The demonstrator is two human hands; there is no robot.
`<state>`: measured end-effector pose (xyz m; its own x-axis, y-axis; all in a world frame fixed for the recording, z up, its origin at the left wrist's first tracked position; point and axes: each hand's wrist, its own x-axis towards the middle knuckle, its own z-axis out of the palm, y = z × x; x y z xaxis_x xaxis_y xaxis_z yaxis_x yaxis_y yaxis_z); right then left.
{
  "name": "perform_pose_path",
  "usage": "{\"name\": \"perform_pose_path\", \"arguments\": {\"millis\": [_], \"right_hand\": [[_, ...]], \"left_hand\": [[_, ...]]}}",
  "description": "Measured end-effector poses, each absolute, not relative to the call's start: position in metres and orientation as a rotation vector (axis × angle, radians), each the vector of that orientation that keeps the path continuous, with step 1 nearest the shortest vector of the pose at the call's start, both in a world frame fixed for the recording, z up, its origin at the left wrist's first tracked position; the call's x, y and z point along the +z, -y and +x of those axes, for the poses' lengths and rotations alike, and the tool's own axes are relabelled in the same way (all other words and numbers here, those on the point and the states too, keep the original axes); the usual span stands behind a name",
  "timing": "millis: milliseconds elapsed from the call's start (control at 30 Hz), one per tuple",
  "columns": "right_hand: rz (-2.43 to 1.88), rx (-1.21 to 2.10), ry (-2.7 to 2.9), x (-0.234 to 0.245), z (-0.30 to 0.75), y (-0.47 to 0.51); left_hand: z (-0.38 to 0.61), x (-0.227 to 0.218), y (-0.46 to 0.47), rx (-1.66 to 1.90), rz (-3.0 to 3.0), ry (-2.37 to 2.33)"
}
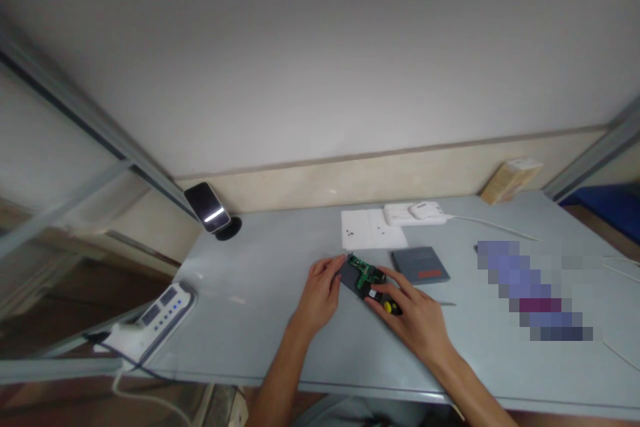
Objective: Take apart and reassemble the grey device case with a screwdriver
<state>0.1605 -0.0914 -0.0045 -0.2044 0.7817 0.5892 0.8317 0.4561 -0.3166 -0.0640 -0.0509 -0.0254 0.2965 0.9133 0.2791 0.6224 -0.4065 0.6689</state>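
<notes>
A green circuit board (365, 271) lies in or on a dark grey casing (349, 275) on the table between my two hands. My left hand (323, 290) grips the casing's left edge with fingers and thumb. Fingertips of my right hand (417, 313) rest on the board's right side and on a black part with a white label. Tucked in that hand is a screwdriver with a black and yellow handle (392, 307); its thin shaft sticks out to the right. Just beyond it lies a flat dark grey cover (421, 265) with orange-red marking.
White paper (367, 233) with several small dark pieces lies behind the board, beside a white power strip (407, 215). A phone on a stand (207, 208) and a white device with displays (163, 313) are left. A box (510, 180) and a pixelated area (530, 287) are right.
</notes>
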Motion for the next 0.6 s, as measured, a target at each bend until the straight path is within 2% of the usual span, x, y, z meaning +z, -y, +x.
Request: {"name": "perform_pose_path", "arguments": {"millis": [400, 600], "right_hand": [[-1.546, -0.054, 2.197, -0.007, 0.159, 0.094], [-1.507, -0.104, 2.161, -0.002, 0.162, 0.095]], "left_hand": [[-0.062, -0.019, 0.053, 0.897, 2.137, -1.369], [-0.06, -0.013, 0.055, 0.816, 2.196, -1.323]]}}
